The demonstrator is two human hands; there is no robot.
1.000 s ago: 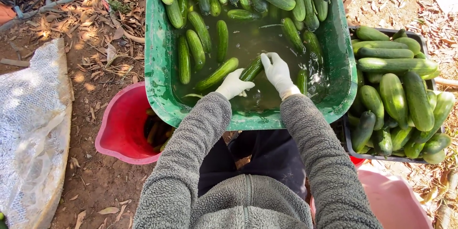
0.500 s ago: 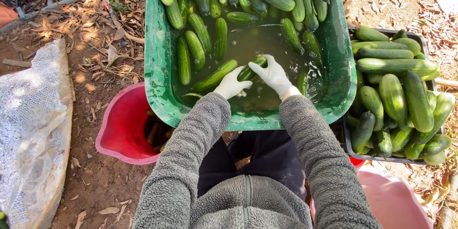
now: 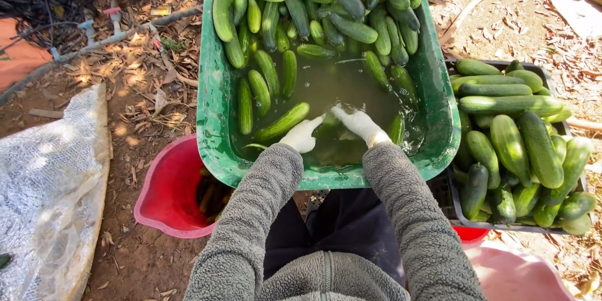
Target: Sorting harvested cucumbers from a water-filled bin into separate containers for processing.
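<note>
Both my hands wear white gloves and meet in the murky water of a green tub (image 3: 213, 119). My left hand (image 3: 302, 135) and my right hand (image 3: 357, 123) close around one small cucumber (image 3: 328, 126), mostly hidden between them and partly under water. A longer cucumber (image 3: 282, 122) floats just left of my left hand. Many more cucumbers (image 3: 326, 6) pile up at the tub's far end. Grey fleece sleeves cover both my arms.
A black crate (image 3: 453, 207) full of large cucumbers (image 3: 514, 138) stands at the right. A red bucket (image 3: 166, 194) with dark cucumbers sits below the tub's left corner. A pink container (image 3: 520, 273) is at bottom right. A plastic sheet (image 3: 44, 188) lies on leaf-strewn dirt.
My hands have dipped lower into the water with the cucumber, which now shows less. The view has tilted so more of the tub's far end appears.
</note>
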